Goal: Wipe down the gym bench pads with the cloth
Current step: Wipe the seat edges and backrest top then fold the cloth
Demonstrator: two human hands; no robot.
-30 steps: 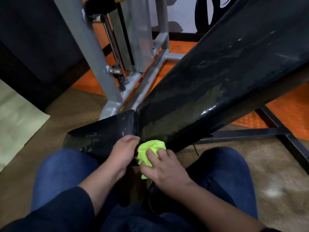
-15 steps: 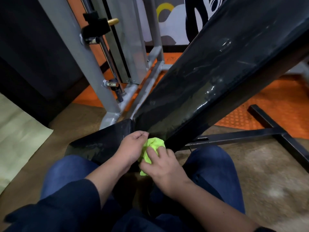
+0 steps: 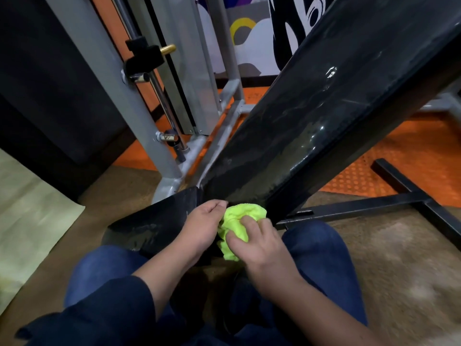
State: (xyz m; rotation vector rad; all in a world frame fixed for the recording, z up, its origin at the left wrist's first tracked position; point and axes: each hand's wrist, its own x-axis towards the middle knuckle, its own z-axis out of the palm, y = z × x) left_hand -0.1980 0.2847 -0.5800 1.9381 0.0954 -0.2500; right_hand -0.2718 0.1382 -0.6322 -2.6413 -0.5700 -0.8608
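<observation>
Long black back pad [image 3: 324, 121]: glossy vinyl-like covering, streaked and smeared. Short black seat pad [image 3: 154, 221]: same glossy covering, scuffed. Bunched lime-green cloth [image 3: 239, 218]: soft, fuzzy, matt pile. Grey machine frame [image 3: 112, 83]: smooth painted metal. Black bench base bars [image 3: 374, 208]: matt painted metal. Orange floor mat [image 3: 399, 161] at 3 o'clock: studded, rubber-like.

Dim indoor light, wide-angle bend

Glare streaks the wet backrest pad [image 3: 324, 126] toward 1 o'clock; edges curve, corners darken, floor [image 3: 411, 283] at 4 o'clock slightly blurred.
</observation>
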